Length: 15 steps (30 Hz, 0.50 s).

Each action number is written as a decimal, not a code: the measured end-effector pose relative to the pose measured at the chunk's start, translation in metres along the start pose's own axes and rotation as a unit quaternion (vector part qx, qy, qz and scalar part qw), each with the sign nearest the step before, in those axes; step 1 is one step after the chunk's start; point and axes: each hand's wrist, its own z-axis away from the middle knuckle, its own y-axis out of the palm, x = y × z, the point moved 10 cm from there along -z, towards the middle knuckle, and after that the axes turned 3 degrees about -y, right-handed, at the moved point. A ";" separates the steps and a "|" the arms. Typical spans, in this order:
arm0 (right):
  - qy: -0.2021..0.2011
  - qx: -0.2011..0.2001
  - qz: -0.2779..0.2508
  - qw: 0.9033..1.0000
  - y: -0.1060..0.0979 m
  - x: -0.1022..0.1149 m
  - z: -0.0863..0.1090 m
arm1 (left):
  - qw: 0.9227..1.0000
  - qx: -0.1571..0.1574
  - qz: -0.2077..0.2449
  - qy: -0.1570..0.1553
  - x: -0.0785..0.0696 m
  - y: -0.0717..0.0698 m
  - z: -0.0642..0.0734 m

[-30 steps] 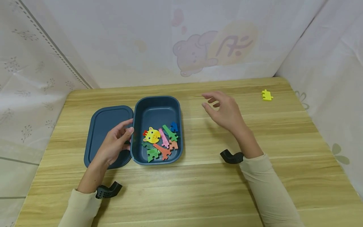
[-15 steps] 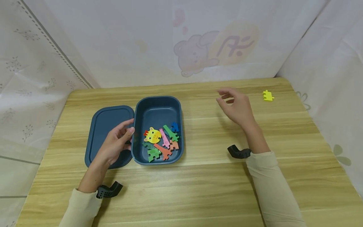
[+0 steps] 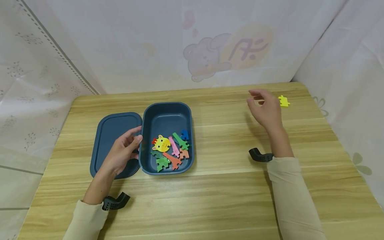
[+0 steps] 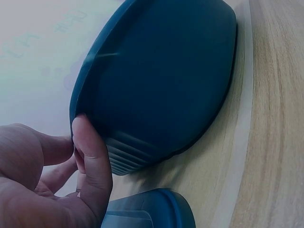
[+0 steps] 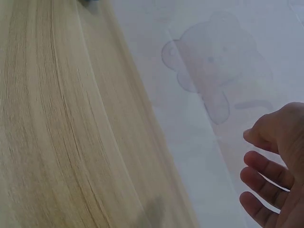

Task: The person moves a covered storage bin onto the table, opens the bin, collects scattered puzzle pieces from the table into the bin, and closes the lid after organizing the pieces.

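Observation:
My left hand pinches the left rim of a dark blue box, thumb on one side and fingers on the other, as the left wrist view also shows. Inside the box, toward its near end, lie several puzzle pieces: a yellow giraffe head, a pink piece, an orange-red piece, green ones and a blue piece. Over the table's far right my right hand hangs with fingers loosely bent, holding nothing. Just right of it lies a yellow puzzle piece, partly behind the hand.
A dark blue lid lies flat at the box's left side, partly under the left forearm. The wooden table ends at a pale printed curtain behind and on both sides. Black camera mounts sit on both wrists.
My right hand has moved steadily to the right, from beside the box to close by the yellow puzzle piece. The left hand, box and pieces stay where they were.

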 end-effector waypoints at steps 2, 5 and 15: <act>0.004 -0.010 -0.001 1.000 -0.002 -0.005 -0.001 | 1.000 0.000 0.000 0.000 0.000 0.000 0.000; 0.011 -0.026 -0.001 1.000 -0.006 -0.012 -0.002 | 1.000 0.000 0.001 0.000 0.000 0.001 0.000; 0.026 -0.050 0.064 0.996 -0.018 -0.035 -0.007 | 1.000 -0.002 0.001 0.000 0.001 0.000 -0.001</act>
